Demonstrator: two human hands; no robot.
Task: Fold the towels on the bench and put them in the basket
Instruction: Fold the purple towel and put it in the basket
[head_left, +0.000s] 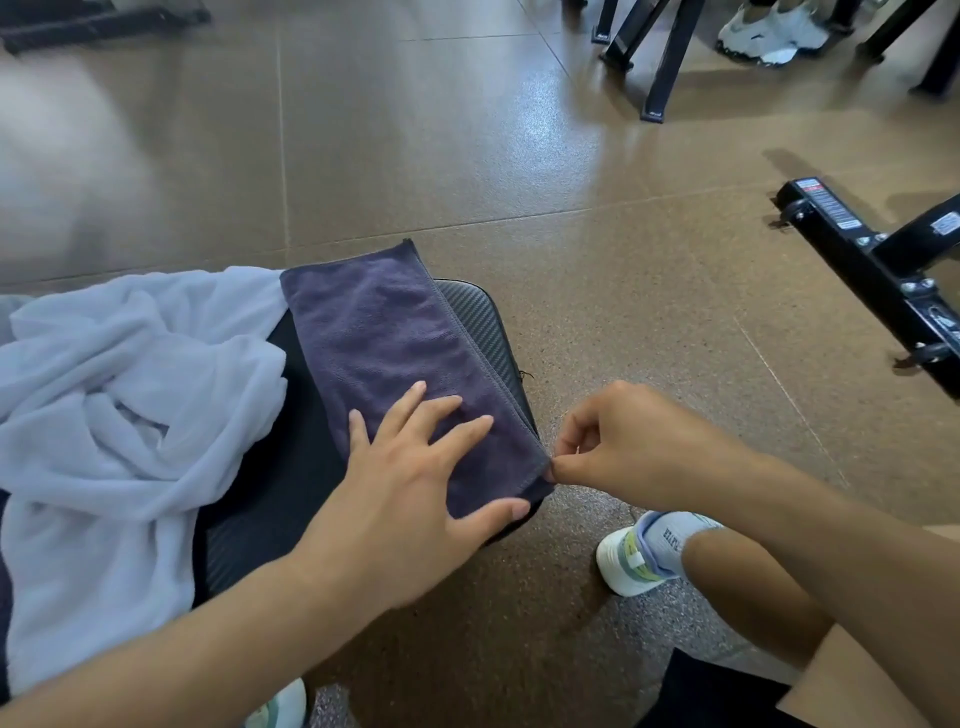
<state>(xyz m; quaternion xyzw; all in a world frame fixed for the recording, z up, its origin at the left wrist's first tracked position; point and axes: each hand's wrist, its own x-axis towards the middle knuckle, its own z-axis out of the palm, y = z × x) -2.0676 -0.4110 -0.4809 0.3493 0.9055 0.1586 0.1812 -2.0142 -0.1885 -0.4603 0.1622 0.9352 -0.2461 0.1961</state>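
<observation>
A dark purple towel (384, 332) lies folded in a long strip on the end of the black padded bench (483, 322). My left hand (415, 478) rests flat on the towel's near end, fingers spread. My right hand (623, 441) pinches the towel's near right corner between thumb and finger. A crumpled light blue towel (114, 395) lies heaped on the bench to the left, touching the purple one. No basket is in view.
Brown speckled floor surrounds the bench. A black metal equipment frame (872, 270) stands at the right. Black equipment legs (665, 57) and another person's white shoes (769, 31) are at the far top right. My own shoe (634, 556) is by the bench's end.
</observation>
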